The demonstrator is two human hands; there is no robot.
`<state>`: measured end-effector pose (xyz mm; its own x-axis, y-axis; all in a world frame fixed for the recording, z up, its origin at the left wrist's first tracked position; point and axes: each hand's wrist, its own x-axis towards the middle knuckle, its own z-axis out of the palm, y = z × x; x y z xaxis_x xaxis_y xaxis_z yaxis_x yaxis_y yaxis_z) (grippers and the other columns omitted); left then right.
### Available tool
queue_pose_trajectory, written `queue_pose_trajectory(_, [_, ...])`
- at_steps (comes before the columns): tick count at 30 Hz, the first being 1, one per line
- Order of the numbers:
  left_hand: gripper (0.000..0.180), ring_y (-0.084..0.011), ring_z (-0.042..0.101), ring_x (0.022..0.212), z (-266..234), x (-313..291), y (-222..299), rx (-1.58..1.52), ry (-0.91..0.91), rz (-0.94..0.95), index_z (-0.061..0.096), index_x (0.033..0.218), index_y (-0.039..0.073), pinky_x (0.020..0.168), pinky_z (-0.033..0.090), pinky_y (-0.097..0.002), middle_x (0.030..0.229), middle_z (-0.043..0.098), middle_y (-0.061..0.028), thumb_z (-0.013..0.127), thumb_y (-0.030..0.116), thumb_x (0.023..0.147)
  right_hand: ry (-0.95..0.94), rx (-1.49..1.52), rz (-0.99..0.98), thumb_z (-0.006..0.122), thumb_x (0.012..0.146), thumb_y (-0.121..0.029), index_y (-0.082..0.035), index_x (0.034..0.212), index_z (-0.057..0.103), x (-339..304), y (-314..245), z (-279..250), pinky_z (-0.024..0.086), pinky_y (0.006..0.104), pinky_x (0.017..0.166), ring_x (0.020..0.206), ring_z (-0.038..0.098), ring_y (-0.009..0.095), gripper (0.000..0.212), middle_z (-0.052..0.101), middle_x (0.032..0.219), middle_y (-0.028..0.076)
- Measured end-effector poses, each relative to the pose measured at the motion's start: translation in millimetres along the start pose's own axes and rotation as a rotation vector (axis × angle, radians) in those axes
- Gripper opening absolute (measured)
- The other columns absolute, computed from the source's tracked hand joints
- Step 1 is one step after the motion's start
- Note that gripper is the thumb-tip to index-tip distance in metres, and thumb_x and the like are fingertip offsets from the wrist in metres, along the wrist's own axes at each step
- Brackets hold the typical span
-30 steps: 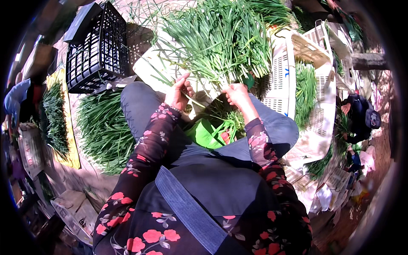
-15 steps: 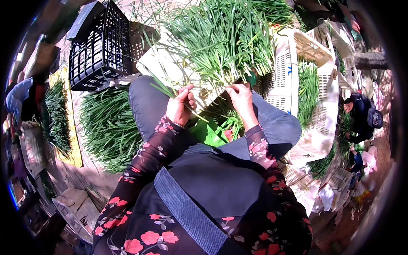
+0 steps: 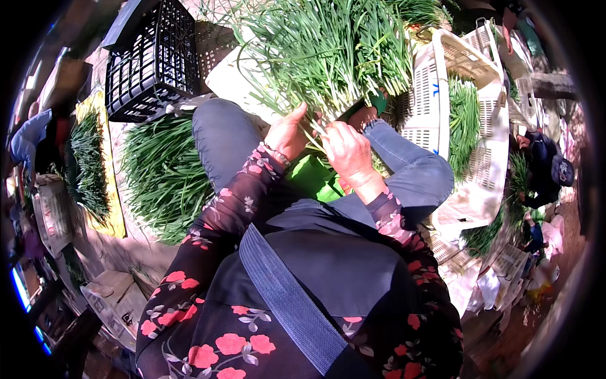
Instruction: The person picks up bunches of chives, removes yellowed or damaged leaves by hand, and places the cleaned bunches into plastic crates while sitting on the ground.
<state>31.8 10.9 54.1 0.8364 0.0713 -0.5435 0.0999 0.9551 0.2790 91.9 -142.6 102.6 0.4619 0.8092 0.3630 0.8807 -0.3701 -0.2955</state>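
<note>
My left hand (image 3: 287,134), thumb stretched forward, is closed around a few long green garlic chives whose pale stem ends reach across to my right side. My right hand (image 3: 348,150) pinches those stem ends, its fingers curled close beside the left. Just beyond both hands lies a big heap of garlic chives (image 3: 334,54), white stem ends toward me. It rests on a pale sheet (image 3: 230,79). Between my legs, below the hands, is a bright green bag or cloth (image 3: 314,178). The left fingertips are partly hidden.
Left of my knee sits another chive pile (image 3: 161,177), with a black plastic crate (image 3: 151,69) behind it. A white plastic crate (image 3: 420,95) holding chives stands at my right. More chives lie on a yellow sheet (image 3: 113,189) at far left. A person in dark clothes (image 3: 540,167) is at far right.
My hands have come together: the left moved right and the right moved slightly down and left, now pinching the stem ends. The view has shifted a little.
</note>
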Motion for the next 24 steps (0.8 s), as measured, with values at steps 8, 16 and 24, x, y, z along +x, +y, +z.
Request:
queue_pose_trajectory(8, [0.026, -0.0232, 0.059, 0.089, -45, 38, 14, -0.297, -0.05, -0.006, 0.052, 0.118, 0.005, 0.08, 0.051, -0.0412, 0.107, 0.061, -0.008, 0.045, 0.018, 0.097, -0.888, 0.404, 0.281, 0.058, 0.083, -0.029, -0.003, 0.076, 0.063, -28, -4, -63, 0.047, 0.0449, 0.064, 0.07, 0.06, 0.036, 0.028, 0.062, 0.071, 0.016])
queue_pose_trajectory(16, [0.035, -0.0284, 0.056, 0.103, -31, 10, 5, -0.129, -0.141, -0.063, 0.048, 0.123, 0.002, 0.095, 0.044, -0.0468, 0.121, 0.056, -0.0144, 0.052, 0.021, 0.093, -0.237, 0.977, 0.62, 0.068, 0.079, -0.009, 0.0, 0.099, 0.064, 10, 3, 13, 0.049, 0.023, 0.064, 0.075, 0.06, 0.009, 0.023, 0.064, 0.093, 0.008])
queue_pose_trajectory(24, [0.039, -0.0307, 0.057, 0.103, -55, 6, 14, -0.394, -0.08, -0.15, 0.043, 0.125, -0.004, 0.086, 0.048, -0.0458, 0.119, 0.056, -0.0193, 0.04, 0.024, 0.097, -0.324, 0.863, 0.686, 0.061, 0.082, -0.009, 0.002, 0.095, 0.063, 12, 3, 35, 0.05, 0.0256, 0.063, 0.067, 0.062, 0.011, 0.018, 0.066, 0.078, 0.01])
